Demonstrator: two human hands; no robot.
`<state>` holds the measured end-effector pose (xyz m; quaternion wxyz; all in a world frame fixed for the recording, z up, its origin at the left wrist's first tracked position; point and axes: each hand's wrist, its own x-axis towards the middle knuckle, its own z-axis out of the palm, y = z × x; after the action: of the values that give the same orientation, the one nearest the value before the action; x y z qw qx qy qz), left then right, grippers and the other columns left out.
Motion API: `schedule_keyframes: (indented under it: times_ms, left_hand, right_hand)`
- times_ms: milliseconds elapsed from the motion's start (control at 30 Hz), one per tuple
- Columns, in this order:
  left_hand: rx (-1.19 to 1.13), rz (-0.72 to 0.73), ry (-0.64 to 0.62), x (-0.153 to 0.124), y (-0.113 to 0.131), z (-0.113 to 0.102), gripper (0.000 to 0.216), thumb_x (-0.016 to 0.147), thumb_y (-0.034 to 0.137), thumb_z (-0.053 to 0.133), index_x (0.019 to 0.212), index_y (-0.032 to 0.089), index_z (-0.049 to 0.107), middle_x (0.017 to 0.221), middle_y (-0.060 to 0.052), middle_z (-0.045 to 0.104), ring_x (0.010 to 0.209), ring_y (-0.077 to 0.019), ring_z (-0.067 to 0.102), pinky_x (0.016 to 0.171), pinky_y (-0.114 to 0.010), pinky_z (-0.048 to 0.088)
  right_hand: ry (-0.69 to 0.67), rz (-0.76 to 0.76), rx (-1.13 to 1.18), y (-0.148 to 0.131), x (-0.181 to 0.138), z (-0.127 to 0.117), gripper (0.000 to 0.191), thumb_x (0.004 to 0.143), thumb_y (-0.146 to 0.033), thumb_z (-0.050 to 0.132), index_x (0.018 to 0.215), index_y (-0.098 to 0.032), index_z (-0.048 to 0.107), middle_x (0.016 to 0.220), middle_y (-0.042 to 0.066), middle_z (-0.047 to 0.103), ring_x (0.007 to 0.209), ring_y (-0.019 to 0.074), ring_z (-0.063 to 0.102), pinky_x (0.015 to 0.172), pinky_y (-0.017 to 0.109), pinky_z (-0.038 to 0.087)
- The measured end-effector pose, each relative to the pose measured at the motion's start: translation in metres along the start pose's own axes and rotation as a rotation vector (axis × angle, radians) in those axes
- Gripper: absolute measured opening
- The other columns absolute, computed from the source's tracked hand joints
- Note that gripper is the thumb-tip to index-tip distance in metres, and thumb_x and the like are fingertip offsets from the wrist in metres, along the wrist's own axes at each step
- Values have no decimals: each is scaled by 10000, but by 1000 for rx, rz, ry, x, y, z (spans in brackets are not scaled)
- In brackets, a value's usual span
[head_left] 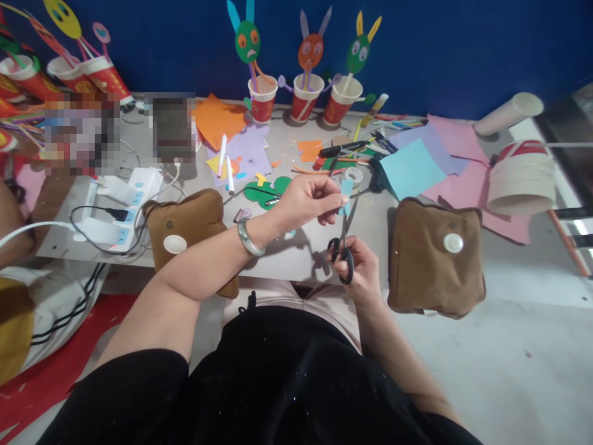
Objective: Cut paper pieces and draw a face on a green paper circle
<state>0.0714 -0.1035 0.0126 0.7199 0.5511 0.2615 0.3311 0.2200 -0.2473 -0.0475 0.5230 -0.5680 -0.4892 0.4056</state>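
My left hand pinches a small light-blue paper piece above the table's front edge. A silver bangle sits on that wrist. Just below, my right hand grips black-handled scissors, blades pointing up and meeting the blue piece. Both hands hover over the grey table, between two brown pouches.
Brown pouches lie at left and right. Three red paper cups with bunny faces stand at the back. Coloured paper sheets, pens, green cutouts and scraps cover the middle. A white power strip with cables lies left; a stack of paper cups right.
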Motion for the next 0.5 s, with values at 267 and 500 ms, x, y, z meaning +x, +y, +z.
schedule_keyframes:
  times_ms: [267,500]
  left_hand:
    - [-9,-3,4,-1,2,1,483,788,455,967,693,194,572,529,53,629,476,-69,610,508,-210,494]
    - [-11,6,-11,0,-1,-1,413,853,375,923,706,187,586,553,24,645,493,-84,614,534,-236,507]
  right_hand:
    - [30,14,-27,-1,0,-1,701,638,-869,885,794,-248,601,679,-1,658,593,160,561,584,313,477]
    - [47,15,-48,-2,0,0,665,659,-836,893,785,-253,598,659,-12,629,580,155,530,554,304,449]
